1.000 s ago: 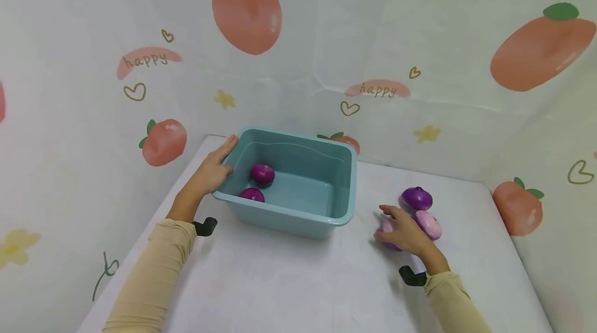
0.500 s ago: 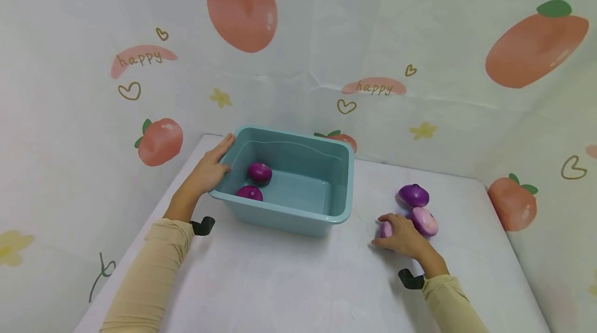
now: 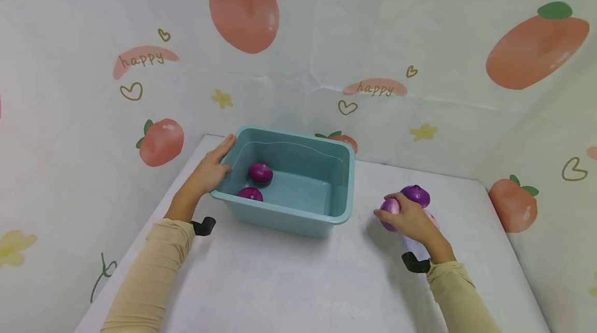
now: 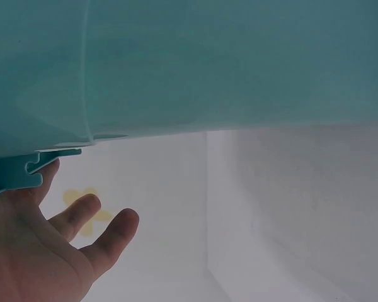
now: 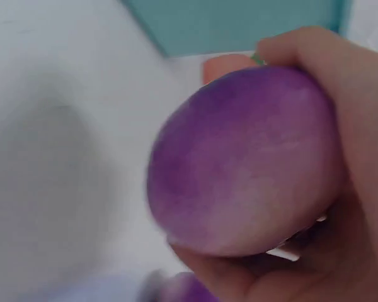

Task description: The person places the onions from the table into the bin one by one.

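Observation:
A blue-green plastic bin stands left of centre, with two purple onions inside. My left hand grips its left rim, thumb on the inner side. In the left wrist view, loose fingers of that hand spread below the rim, outside the wall. My right hand holds a purple turnip between thumb and fingers, right of the bin. The right wrist view shows this turnip large, purple fading to pale cream. Right behind the hand lies a dark purple onion; a pink-white turnip is mostly hidden by the hand.
A white cloth covers the table. Behind it hangs a pale curtain printed with fruit, hearts and the word happy. The bin's back wall stands near the table's far edge.
My right hand has closed round the turnip and lifted it off the table, slightly away from me. The left hand has stayed at the bin's rim.

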Action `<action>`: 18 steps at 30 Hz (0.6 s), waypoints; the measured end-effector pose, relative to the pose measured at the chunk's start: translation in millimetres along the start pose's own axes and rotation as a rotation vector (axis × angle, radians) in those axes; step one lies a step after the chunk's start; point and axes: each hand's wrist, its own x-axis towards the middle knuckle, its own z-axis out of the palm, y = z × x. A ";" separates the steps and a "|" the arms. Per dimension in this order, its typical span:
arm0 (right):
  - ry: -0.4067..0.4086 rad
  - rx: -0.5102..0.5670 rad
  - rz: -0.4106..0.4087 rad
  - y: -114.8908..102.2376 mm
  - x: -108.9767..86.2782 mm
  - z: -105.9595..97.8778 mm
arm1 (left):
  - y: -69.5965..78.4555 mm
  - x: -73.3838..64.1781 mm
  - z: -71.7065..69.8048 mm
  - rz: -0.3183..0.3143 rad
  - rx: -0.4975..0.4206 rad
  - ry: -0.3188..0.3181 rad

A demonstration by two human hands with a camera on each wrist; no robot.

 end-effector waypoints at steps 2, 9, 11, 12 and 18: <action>0.017 0.015 0.008 -6.5 5.5 -10.3 | 0.0 -0.1 -0.4 -0.001 0.003 0.002; 0.003 0.089 0.001 -31.6 22.2 -46.2 | 2.4 0.0 -1.0 -0.003 0.003 0.002; -0.006 0.105 -0.028 -40.9 26.2 -56.3 | 2.7 -0.1 -1.0 -0.006 0.004 0.000; -0.007 0.118 -0.051 -45.8 28.4 -60.6 | 2.5 0.0 -0.9 -0.006 0.005 -0.001; -0.012 0.167 -0.184 -82.9 41.7 -80.8 | 1.1 0.8 -0.8 -0.004 0.001 -0.003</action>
